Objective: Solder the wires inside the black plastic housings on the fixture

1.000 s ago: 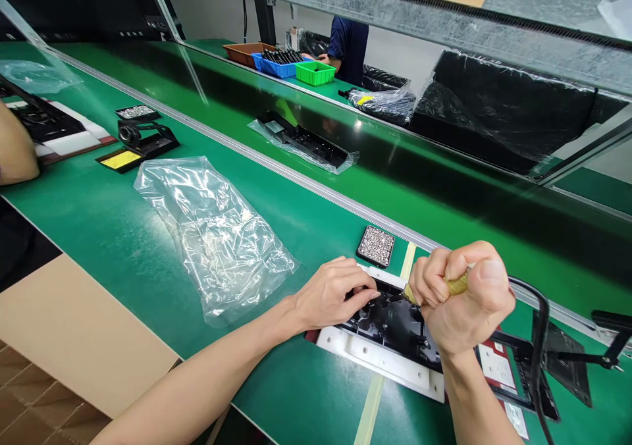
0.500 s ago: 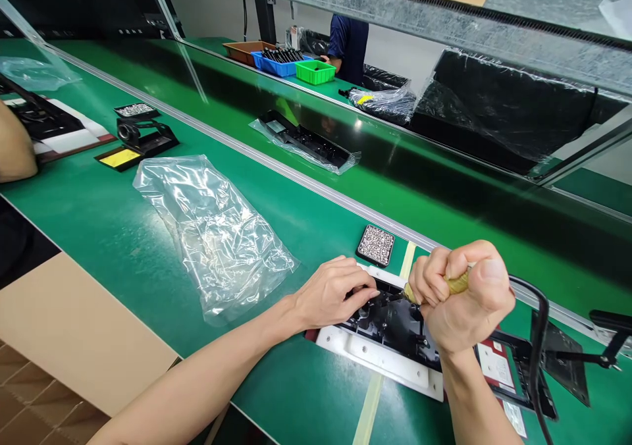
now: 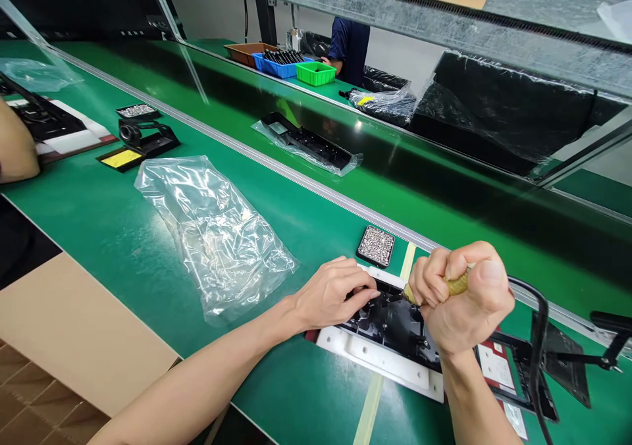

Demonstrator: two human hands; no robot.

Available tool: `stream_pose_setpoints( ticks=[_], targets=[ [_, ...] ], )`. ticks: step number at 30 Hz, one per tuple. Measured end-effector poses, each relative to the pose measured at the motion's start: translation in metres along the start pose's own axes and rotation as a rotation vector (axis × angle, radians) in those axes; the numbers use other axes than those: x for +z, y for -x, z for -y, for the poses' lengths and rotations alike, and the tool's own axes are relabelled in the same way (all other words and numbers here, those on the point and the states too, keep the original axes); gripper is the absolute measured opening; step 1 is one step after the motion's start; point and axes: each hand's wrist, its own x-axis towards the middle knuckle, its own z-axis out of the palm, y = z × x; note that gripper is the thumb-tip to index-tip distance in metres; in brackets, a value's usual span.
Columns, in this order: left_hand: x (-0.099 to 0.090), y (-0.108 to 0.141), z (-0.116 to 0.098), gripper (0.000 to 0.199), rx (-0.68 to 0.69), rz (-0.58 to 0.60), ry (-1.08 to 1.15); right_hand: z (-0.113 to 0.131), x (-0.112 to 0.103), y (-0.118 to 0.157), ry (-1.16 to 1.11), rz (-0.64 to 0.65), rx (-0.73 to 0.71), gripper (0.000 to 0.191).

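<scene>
My right hand (image 3: 464, 297) is wrapped round the yellow handle of an electric screwdriver (image 3: 458, 283), with a black cord (image 3: 538, 330) trailing behind it. The tool's front end points left, low over a black plastic housing (image 3: 395, 326) that lies in a white fixture (image 3: 380, 359). Over the left end of the housing, my left hand (image 3: 340, 291) has its fingers curled, thumb and forefinger close together by the screwdriver's tip. Whatever sits between those fingertips is hidden. Several screw posts show inside the housing.
Behind the fixture stands a small tray of screws (image 3: 376, 245). A clear plastic bag (image 3: 217, 234) lies to the left. A bagged black part (image 3: 309, 143) rests beyond the metal rail. At right is a black stand (image 3: 563, 359). Another person's arm (image 3: 17, 145) shows at far left.
</scene>
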Motion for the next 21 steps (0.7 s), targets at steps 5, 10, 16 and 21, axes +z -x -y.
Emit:
stream_pose_setpoints(
  ticks=[5,10,16,21],
  targets=[
    [-0.0004,-0.0011,-0.0009,0.015,0.004,-0.003,0.0,-0.0002,-0.0006,-0.0005,-0.007,0.008,-0.01,0.035],
    [-0.0006,-0.0003,-0.0005,0.016,-0.001,0.002,-0.002,-0.0001,-0.0004,-0.001,-0.001,0.005,-0.003,0.036],
    [-0.0015,-0.0002,-0.0005,0.017,0.0,0.004,-0.008,0.0002,0.001,-0.0007,-0.012,-0.008,-0.002,0.036],
    [-0.0009,-0.001,-0.0004,0.018,-0.002,0.004,-0.009,0.0,0.0012,-0.0003,-0.017,-0.017,0.005,0.036]
  ],
)
